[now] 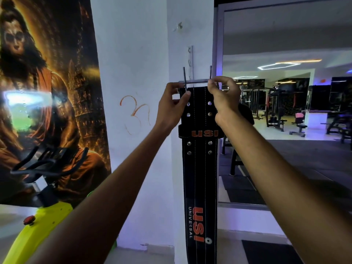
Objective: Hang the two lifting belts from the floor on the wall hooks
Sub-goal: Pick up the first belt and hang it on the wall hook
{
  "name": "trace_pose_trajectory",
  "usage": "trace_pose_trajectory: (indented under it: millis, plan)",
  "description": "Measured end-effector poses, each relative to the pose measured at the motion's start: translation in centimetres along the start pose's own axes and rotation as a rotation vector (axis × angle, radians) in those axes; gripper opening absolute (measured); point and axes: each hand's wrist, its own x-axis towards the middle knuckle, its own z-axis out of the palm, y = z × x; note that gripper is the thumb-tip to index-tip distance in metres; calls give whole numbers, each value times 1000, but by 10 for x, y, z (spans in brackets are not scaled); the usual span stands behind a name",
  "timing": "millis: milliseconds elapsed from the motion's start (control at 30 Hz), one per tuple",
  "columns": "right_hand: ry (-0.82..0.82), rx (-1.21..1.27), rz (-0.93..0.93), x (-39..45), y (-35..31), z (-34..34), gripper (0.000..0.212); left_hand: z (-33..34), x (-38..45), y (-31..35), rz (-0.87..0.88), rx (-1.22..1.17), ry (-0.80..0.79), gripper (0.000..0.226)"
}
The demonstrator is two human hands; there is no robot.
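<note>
A black lifting belt point(200, 168) with orange lettering and metal rivets hangs straight down in front of the white pillar. Its top end is at the buckle, a metal bar with two upright prongs point(197, 80). My left hand point(174, 105) pinches the belt's upper left edge beside the left prong. My right hand point(222, 98) grips the upper right corner at the right prong. A thin metal wall hook strip point(190, 60) is fixed to the pillar just above the buckle. Only one belt is in view.
A yellow exercise bike point(43, 187) with black handlebars stands at the lower left, before a large dark poster point(47, 73). A wall mirror point(285, 111) to the right of the pillar reflects gym machines and benches.
</note>
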Motion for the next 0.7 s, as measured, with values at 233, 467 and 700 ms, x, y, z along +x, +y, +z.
trace_pose_trajectory:
  millis: [233,467,700]
  plan:
    - [-178,-63,70,13,1,-16,9,0,9,4,-79,-24,-101,24]
    - [-429,-245,-172,22,6,-42,9,14,2,-6,-15,-28,-40,20]
    - [-460,-231,-286,51,28,-71,10,42,8,-18,-13,-94,22,20]
